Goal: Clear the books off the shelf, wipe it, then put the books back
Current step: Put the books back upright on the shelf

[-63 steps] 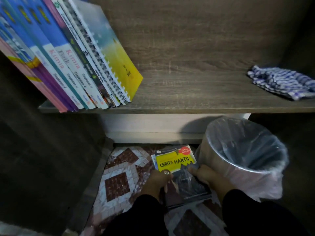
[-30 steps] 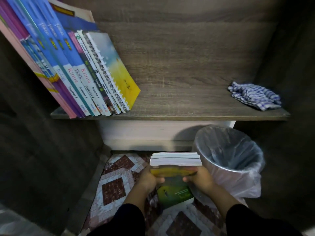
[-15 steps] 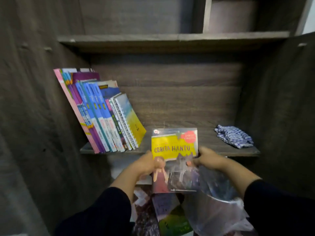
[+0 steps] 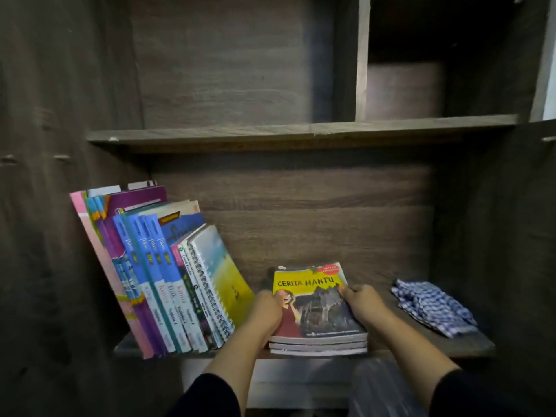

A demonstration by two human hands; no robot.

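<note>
Books in a small flat stack (image 4: 317,341) of thin glossy paperbacks, the top one yellow-covered with the title "CERITA HANTU", lay near the front edge of the dark wood-grain shelf (image 4: 421,350), right of the shelf's middle. Such a stack was probably light but floppy, and the shiny covers looked likely to slide on one another, so the safest hold was at both side edges, squeezing all the volumes together as one block.

Two forearms in dark sleeves reached up and forward from the bottom of the view. The left hand (image 4: 266,311) was curled round the stack's left edge, its back turned toward the camera. The right hand (image 4: 365,305) gripped the right edge, fingertips pinching over the top cover. Each grip was narrow, closed on the stack.

Just left of the left hand, a row of tall softcover schoolbooks and spiral-bound notebooks (image 4: 168,278), in pink, purple, blue and yellow, leaned leftward against the cabinet wall. They were slack and apt to slump if nudged. To the right, well apart from the stack, a crumpled blue-and-white checked cloth (image 4: 433,308) lay on the shelf. Beyond it all stood the wood-grain back panel (image 4: 301,212), with an upper shelf board (image 4: 301,132) above.
</note>
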